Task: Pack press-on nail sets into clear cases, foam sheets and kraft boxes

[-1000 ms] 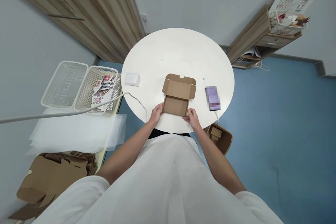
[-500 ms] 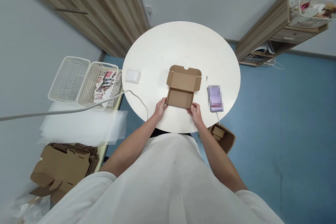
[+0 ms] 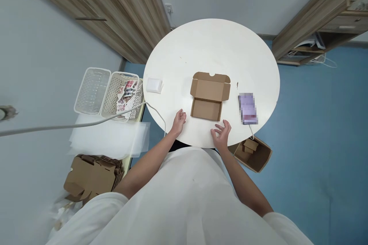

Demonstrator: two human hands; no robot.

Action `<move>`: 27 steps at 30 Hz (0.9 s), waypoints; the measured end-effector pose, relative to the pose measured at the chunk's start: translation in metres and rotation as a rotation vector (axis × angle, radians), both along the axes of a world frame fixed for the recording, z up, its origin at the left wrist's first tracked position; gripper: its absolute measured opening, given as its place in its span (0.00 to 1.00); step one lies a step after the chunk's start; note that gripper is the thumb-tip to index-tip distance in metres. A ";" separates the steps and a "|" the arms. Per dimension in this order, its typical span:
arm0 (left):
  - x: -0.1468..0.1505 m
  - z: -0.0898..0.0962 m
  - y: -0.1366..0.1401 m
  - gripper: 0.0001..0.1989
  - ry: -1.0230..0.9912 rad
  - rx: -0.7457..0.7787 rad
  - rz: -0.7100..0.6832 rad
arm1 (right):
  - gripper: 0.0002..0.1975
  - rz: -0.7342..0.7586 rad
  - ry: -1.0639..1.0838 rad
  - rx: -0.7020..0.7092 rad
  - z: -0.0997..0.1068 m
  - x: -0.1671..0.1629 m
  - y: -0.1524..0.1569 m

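Observation:
An open brown cardboard box [image 3: 209, 98] with its lid folded back lies on the round white table [image 3: 212, 48]. My left hand [image 3: 178, 121] rests near the table's front edge, just left of the box, fingers apart and holding nothing. My right hand [image 3: 221, 134] hovers a little in front of the box's near right corner, fingers spread, also holding nothing. Neither hand touches the box.
A phone [image 3: 247, 108] with a cable lies right of the box, a small white pad [image 3: 154, 85] to its left. Two white baskets [image 3: 109, 93], clear sheets [image 3: 110, 138] and flat cardboard [image 3: 92, 174] sit at left. A box of cartons [image 3: 253, 154] stands on the blue floor.
Both hands have let go of the box's front corners and drawn back toward me. The box stays on the table. My view has swung left.

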State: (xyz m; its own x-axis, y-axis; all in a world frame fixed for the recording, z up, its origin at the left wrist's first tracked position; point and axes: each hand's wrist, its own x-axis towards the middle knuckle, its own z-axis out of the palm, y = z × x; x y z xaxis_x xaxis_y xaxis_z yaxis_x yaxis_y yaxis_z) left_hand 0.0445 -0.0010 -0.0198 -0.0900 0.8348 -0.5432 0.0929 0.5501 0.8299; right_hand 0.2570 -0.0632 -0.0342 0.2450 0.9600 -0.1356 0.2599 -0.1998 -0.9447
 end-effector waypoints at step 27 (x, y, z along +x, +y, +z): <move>-0.187 -0.003 0.146 0.39 0.343 0.027 -0.091 | 0.17 0.140 0.063 -0.576 0.026 -0.221 0.211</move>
